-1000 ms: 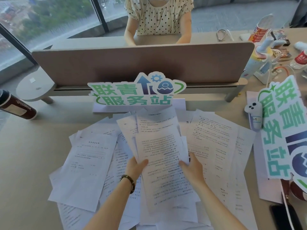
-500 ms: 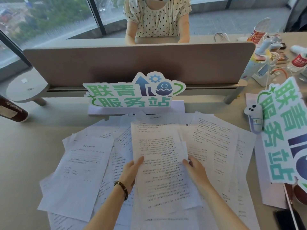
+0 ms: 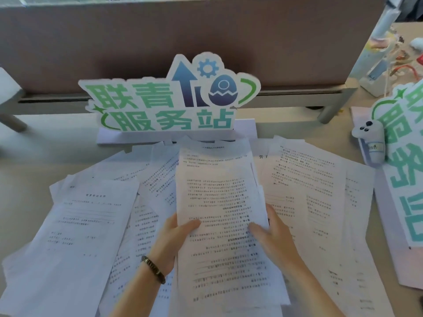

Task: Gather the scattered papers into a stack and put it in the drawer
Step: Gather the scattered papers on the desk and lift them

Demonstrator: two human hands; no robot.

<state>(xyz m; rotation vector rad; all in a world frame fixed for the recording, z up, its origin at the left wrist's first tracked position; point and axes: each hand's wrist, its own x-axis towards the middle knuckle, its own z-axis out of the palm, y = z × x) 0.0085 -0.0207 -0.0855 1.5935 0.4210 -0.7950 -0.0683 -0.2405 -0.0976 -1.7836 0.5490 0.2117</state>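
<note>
Both hands, left hand (image 3: 176, 239) and right hand (image 3: 272, 234), grip a thin paper stack (image 3: 219, 202); loose sheets (image 3: 75, 229) underneath could slide or crumple.

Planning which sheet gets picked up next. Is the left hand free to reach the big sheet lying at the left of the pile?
Probably not yet: the left hand grips the held stack together with the right hand. The big sheet lies uncovered beside it, so releasing its grip would leave the way open.

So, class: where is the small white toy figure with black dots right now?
In the head view, the white toy figure sits far right on the desk, against the green-lettered sign lying there, just beyond the scattered papers.
</note>
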